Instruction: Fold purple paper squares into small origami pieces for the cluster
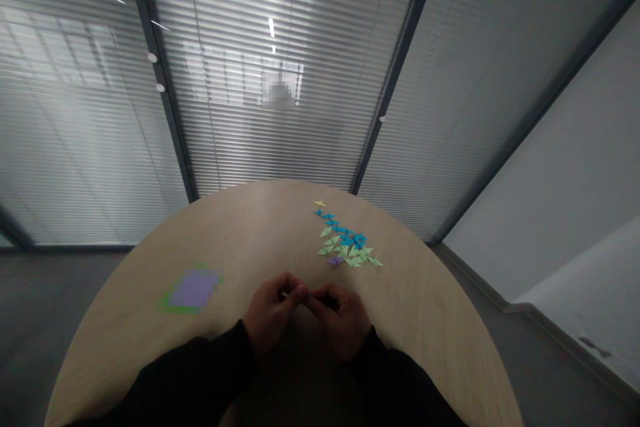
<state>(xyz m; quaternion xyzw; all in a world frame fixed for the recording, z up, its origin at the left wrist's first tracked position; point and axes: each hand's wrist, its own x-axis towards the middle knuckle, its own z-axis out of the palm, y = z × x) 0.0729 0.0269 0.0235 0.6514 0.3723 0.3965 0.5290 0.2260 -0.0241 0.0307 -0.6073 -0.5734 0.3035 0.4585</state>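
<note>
Both hands, left hand (273,317) and right hand (340,320), meet fingertip to fingertip above the desk (240,240), perhaps pinching something tiny; folded paper pieces (347,243) lie beyond.

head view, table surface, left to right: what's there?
Purple-and-green paper stack → left hand → right hand, fingertips meeting the left's → cluster of small folded paper pieces, blue and green, farther back on the round wooden table.

Round wooden table (150,320), folded paper pieces (347,243)
</note>
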